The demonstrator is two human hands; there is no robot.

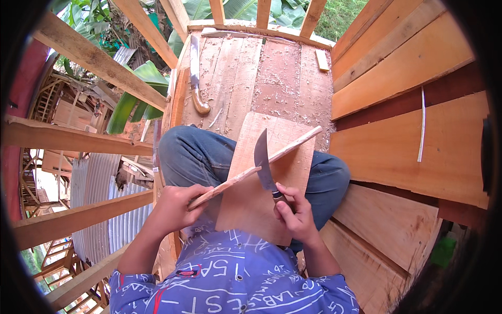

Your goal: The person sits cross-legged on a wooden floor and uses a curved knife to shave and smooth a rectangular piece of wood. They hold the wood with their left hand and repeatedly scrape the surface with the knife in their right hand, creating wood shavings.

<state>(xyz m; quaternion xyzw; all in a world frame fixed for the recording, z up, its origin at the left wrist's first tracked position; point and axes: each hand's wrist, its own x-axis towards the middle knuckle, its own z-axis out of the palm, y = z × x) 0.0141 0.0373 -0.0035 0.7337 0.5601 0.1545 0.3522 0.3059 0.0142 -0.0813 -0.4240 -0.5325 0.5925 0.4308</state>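
A person sits cross-legged in blue jeans on a raised platform of rough planks [272,68], whittling a long thin wooden strip [256,168] with a knife [264,162]. The left hand [175,206] is clenched around the near end of the strip, fingers [201,191] curled over it and thumb beneath, while the strip runs up and to the right, its far end reaching just past the upper right corner of a flat wooden board [272,183] that rests across the person's lap. The right hand [295,212] grips the knife by its handle, fingers wrapped tight and thumb pressed along it; the curved dark blade points up and away from the body and crosses the strip near its middle, apparently touching it, though the exact point of contact is hard to make out from this angle. The board lies between the knees, tilted slightly, under both strip and blade. Farther off, a second long blade with a curved wooden handle, a machete [196,73], lies on the planks near the platform's left edge, well apart from the hands, amid wood shavings scattered over the boards. A small offcut of wood [322,59] sits near the far right corner. Stacked planks of fresh timber [408,141] rise at the person's right, with a thin pale sliver [421,125] lying on them. At the left, wooden beams [89,57] frame a drop to corrugated metal roofing [110,199] and banana leaves [138,97] below.
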